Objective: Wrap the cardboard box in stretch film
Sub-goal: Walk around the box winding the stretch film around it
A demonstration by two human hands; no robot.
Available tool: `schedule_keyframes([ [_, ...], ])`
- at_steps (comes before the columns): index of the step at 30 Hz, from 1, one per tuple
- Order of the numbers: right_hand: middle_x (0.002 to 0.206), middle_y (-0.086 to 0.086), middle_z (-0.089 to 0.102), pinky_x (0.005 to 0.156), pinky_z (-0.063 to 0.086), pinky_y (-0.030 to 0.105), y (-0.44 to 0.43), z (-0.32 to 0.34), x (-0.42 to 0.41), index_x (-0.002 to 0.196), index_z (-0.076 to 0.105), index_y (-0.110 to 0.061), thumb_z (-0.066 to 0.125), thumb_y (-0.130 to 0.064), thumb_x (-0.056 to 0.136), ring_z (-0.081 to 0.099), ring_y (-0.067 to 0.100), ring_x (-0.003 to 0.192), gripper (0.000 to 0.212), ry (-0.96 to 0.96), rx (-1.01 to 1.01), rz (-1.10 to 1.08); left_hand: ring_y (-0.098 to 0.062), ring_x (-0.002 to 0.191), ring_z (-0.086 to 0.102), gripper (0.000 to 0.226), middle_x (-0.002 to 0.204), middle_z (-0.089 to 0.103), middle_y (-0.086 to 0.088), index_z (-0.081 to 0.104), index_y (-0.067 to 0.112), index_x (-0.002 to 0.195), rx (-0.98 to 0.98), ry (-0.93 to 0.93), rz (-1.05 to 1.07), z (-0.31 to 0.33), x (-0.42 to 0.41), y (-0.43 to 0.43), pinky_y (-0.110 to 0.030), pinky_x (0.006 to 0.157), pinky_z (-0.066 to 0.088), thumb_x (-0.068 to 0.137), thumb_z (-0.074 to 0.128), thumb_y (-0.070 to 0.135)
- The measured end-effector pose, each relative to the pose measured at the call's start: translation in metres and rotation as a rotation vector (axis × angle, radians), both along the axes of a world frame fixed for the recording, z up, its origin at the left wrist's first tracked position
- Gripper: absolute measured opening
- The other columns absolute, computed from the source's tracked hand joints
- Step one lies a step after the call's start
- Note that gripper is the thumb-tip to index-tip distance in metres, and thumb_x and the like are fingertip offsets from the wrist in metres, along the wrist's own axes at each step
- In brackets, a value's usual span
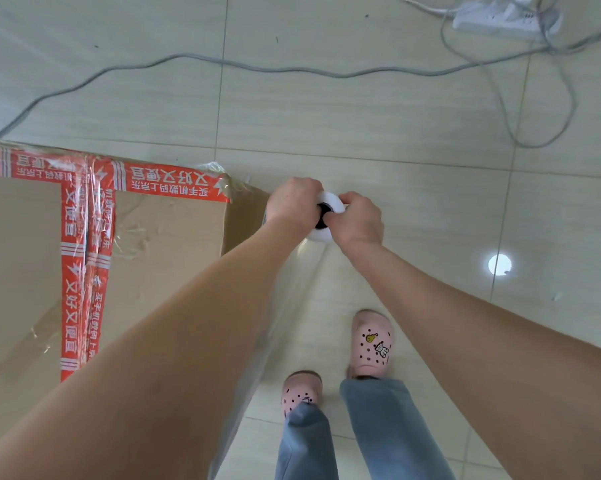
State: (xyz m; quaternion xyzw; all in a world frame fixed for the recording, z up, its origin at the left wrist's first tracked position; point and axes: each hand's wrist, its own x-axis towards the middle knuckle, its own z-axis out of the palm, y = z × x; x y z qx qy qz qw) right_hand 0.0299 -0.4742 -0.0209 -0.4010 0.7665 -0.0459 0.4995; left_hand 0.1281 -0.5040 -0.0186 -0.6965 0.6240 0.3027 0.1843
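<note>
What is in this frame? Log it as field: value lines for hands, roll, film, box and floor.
left hand: grips top end of stretch film roll
right hand: grips same end, opposite side
roll: white, dark core, seen end-on beside the box corner
film: clear sheet running from the roll along the box side
cardboard box: red printed tape on top
floor: tiled; grey cable, power strip

Clenched left grip (293, 202) and right grip (358, 220)

Left hand (293, 202), right hand (359, 220) apparently around roll (330, 201)
</note>
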Motion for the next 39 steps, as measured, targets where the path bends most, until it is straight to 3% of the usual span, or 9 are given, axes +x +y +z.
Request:
schedule_keyframes([
  [5, 0.098, -0.003, 0.064, 0.074, 0.05, 0.032, -0.024, 0.001, 0.003, 0.102, 0.063, -0.021, 0.053, -0.01, 0.081, 0.06, 0.022, 0.087, 0.026, 0.021, -0.108, 0.049, -0.026, 0.073, 0.056, 0.01, 0.079, 0.059, -0.005, 0.059, 0.01, 0.089, -0.069, 0.135, 0.355, 0.001, 0.007, 0.0, -0.026, 0.052, 0.035, 0.083, 0.052, 0.013],
  [11, 0.113, 0.004, 0.059, 0.075, 0.043, 0.03, -0.035, 0.004, 0.012, 0.112, 0.054, -0.019, 0.059, -0.018, 0.084, 0.059, 0.027, 0.1, 0.029, 0.017, 0.004, 0.0, -0.031, 0.094, 0.061, 0.024, 0.103, 0.065, -0.013, 0.059, 0.007, 0.107, -0.02, 0.207, 0.699, 0.003, 0.01, 0.002, -0.029, 0.068, 0.042, 0.085, 0.055, 0.015],
  [14, 0.112, 0.004, 0.061, 0.07, 0.042, 0.027, -0.032, 0.005, 0.008, 0.11, 0.055, -0.019, 0.06, -0.015, 0.083, 0.058, 0.026, 0.091, 0.027, -0.018, 0.058, -0.053, -0.031, 0.113, 0.057, 0.05, 0.122, 0.061, -0.014, 0.045, 0.014, 0.135, 0.069, 0.212, 0.554, 0.007, 0.014, 0.0, -0.033, 0.085, 0.048, 0.087, 0.058, 0.018],
  [17, 0.108, 0.005, 0.061, 0.06, 0.038, 0.026, -0.036, 0.005, 0.004, 0.11, 0.054, -0.018, 0.058, -0.013, 0.084, 0.054, 0.023, 0.08, 0.027, -0.033, 0.069, -0.059, -0.031, 0.114, 0.057, 0.055, 0.121, 0.06, -0.012, 0.038, 0.021, 0.142, 0.021, 0.173, 0.253, 0.012, 0.01, -0.007, -0.037, 0.082, 0.048, 0.09, 0.054, 0.015],
  [21, 0.112, 0.008, 0.06, 0.068, 0.042, 0.028, -0.041, 0.005, 0.005, 0.121, 0.051, -0.015, 0.063, -0.017, 0.085, 0.055, 0.022, 0.081, 0.038, -0.042, 0.14, -0.094, -0.029, 0.11, 0.059, 0.052, 0.123, 0.055, -0.006, 0.045, 0.024, 0.138, 0.019, 0.098, -0.035, 0.015, 0.001, -0.023, -0.038, 0.08, 0.051, 0.089, 0.052, 0.009],
  [25, 0.114, 0.009, 0.061, 0.084, 0.053, 0.038, -0.046, 0.002, 0.005, 0.115, 0.055, -0.015, 0.066, -0.014, 0.08, 0.063, 0.028, 0.095, 0.037, -0.038, 0.18, -0.121, -0.027, 0.104, 0.061, 0.033, 0.115, 0.06, -0.006, 0.059, 0.019, 0.118, 0.1, 0.032, -0.192, 0.015, 0.0, -0.041, -0.031, 0.073, 0.045, 0.087, 0.052, 0.007],
  [32, 0.108, 0.004, 0.066, 0.07, 0.041, 0.025, -0.078, 0.01, 0.017, 0.113, 0.063, -0.021, 0.062, -0.014, 0.081, 0.062, 0.025, 0.096, 0.032, 0.054, 0.086, 0.013, -0.028, 0.104, 0.062, 0.032, 0.114, 0.063, -0.007, 0.063, 0.016, 0.117, 0.109, 0.075, -0.038, 0.024, 0.02, -0.077, -0.031, 0.072, 0.047, 0.088, 0.051, 0.009],
  [36, 0.101, 0.004, 0.068, 0.067, 0.041, 0.025, -0.097, 0.013, 0.03, 0.104, 0.065, -0.022, 0.06, -0.012, 0.081, 0.06, 0.024, 0.086, 0.026, 0.062, 0.033, 0.083, -0.028, 0.098, 0.063, 0.027, 0.107, 0.064, -0.008, 0.065, 0.014, 0.111, 0.111, 0.087, 0.087, 0.026, 0.035, -0.091, -0.03, 0.07, 0.049, 0.087, 0.054, 0.011],
  [39, 0.103, 0.003, 0.067, 0.067, 0.041, 0.025, -0.109, 0.011, 0.041, 0.104, 0.066, -0.023, 0.056, -0.01, 0.082, 0.062, 0.025, 0.09, 0.028, 0.073, 0.0, 0.135, -0.028, 0.094, 0.063, 0.025, 0.102, 0.066, -0.008, 0.066, 0.012, 0.107, 0.09, 0.097, 0.187, 0.022, 0.047, -0.097, -0.031, 0.07, 0.05, 0.085, 0.055, 0.012],
])
